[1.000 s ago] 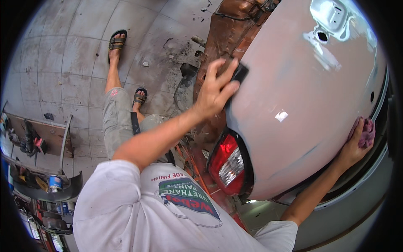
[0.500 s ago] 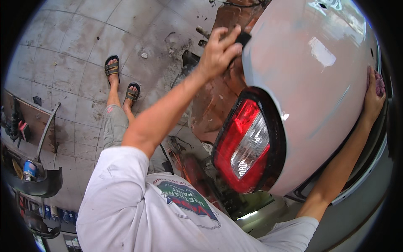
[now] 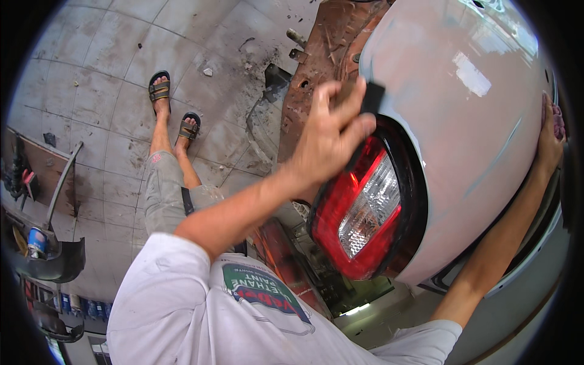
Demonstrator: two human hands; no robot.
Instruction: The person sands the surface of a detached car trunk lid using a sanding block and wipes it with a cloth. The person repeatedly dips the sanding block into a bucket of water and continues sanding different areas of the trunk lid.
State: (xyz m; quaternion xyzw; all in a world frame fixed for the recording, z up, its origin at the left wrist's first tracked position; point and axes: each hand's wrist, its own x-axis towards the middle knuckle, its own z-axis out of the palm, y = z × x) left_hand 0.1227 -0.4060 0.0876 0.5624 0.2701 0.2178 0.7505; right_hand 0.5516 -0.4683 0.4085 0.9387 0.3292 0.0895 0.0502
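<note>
A dark sanding block (image 3: pixel 373 98) is gripped in my left hand (image 3: pixel 334 137), closed with the thumb and fingers along it. It lies at the edge of the car's rear body panel (image 3: pixel 444 115), just above the tail light (image 3: pixel 371 210). That panel is dull pinkish-grey, with pale bluish streaks and glossy reflections. Red and clear, the tail light has a black border. At the panel's far right edge my right hand (image 3: pixel 550 146) is closed around a crumpled purplish-pink cloth (image 3: pixel 558 121), its fingers partly hidden.
Rust-brown bare metal (image 3: pixel 328 42) of the car's rear shows left of the panel. Grimy floor tiles (image 3: pixel 121 55) with small debris spread at the left. A dark bumper piece (image 3: pixel 58 261) carries a blue can (image 3: pixel 38 243) at the left rim.
My left hand has moved down and slightly right with the block, from the panel's upper left edge to the top of the tail light. My right hand keeps its place on the panel's edge.
</note>
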